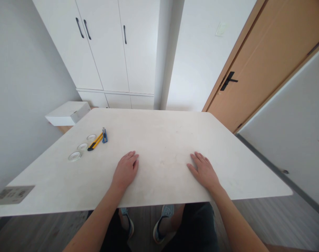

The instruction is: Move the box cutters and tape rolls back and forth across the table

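Note:
My left hand (126, 168) rests palm down on the white table (159, 129), holding nothing, its fingers loosely stretched forward. To the right, my right hand (203, 170) also lies flat on the tabletop with its thumb spread from the fingers. Beyond my left hand, toward the left, are a yellow utility knife (96, 141) with black ends and a blue utility knife (104, 135), lying close together. Beside them three clear round discs or lids (75, 156) form a slanting row. Neither hand touches these things.
A grey printed label (13, 195) is on the table's near left corner. Past the far left edge sits a white box (68, 112). White cabinets (104, 49) stand behind, and a wooden door (264, 63) is at the right.

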The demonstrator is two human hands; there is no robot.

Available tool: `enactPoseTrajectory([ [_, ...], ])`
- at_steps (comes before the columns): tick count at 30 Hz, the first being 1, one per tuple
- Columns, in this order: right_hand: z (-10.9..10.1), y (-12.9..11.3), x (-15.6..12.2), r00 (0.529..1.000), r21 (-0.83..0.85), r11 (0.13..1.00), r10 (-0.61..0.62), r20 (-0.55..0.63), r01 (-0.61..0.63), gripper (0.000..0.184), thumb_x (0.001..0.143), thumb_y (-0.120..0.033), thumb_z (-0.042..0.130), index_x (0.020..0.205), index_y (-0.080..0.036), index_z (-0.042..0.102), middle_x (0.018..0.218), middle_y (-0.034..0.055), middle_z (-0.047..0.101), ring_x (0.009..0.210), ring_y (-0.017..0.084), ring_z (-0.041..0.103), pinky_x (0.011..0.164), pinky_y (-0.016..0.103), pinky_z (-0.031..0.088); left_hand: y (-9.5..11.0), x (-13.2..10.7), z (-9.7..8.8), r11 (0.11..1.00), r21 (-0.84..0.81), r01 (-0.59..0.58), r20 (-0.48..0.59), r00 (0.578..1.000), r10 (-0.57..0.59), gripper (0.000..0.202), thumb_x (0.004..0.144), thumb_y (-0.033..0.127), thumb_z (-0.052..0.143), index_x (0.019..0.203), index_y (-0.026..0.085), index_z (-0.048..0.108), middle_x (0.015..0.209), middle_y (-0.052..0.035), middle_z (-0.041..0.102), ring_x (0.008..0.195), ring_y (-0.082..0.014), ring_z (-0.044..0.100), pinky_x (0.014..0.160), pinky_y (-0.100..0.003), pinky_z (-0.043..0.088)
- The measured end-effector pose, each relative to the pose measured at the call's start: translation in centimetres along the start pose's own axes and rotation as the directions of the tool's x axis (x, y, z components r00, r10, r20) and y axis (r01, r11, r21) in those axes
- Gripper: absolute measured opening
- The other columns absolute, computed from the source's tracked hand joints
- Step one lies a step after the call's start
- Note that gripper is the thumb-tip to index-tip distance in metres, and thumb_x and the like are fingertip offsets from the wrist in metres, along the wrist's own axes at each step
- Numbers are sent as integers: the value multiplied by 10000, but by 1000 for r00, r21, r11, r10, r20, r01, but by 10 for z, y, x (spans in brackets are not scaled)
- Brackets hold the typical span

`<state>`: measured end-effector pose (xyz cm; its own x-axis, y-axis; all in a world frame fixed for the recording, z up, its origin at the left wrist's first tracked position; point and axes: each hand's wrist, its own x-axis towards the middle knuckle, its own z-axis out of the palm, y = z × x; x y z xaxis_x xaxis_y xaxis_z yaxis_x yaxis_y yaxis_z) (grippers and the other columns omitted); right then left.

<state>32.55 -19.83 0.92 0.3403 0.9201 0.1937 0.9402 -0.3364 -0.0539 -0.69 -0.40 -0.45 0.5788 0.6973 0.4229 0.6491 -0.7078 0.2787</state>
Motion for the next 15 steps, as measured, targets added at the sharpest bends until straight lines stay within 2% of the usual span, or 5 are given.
enactPoseTrajectory([
  [6,1,1,0,1000,22,1000,-3,-7,4,602,1001,-512,388,1457,-144,525,1545,179,458,1439,308,402,1170,520,301,0,0,1,1000,-6,5,-9,1000,-5,372,971,287,424,1185,170,704,1316,-129,671,1253,-268,602,1114,-478,465],
  [11,0,0,0,1000,18,1000,-3,-3,3,624,1007,-516,379,1444,-99,535,1538,192,463,1437,310,404,1178,493,296,0,0,0,1000,-21,8,-4,1000,-8,373,971,283,434,1189,149,705,1314,-136,669,1249,-263,603,1126,-447,452],
  [15,1,1,-1,1000,23,1000,-7,-15,7,618,1004,-526,384,1442,-118,537,1534,188,470,1433,307,412,1169,502,308,0,0,-1,1000,-25,7,-4,1000,-7,375,969,277,441,1191,130,705,1313,-147,669,1249,-271,602,1125,-445,452],
])
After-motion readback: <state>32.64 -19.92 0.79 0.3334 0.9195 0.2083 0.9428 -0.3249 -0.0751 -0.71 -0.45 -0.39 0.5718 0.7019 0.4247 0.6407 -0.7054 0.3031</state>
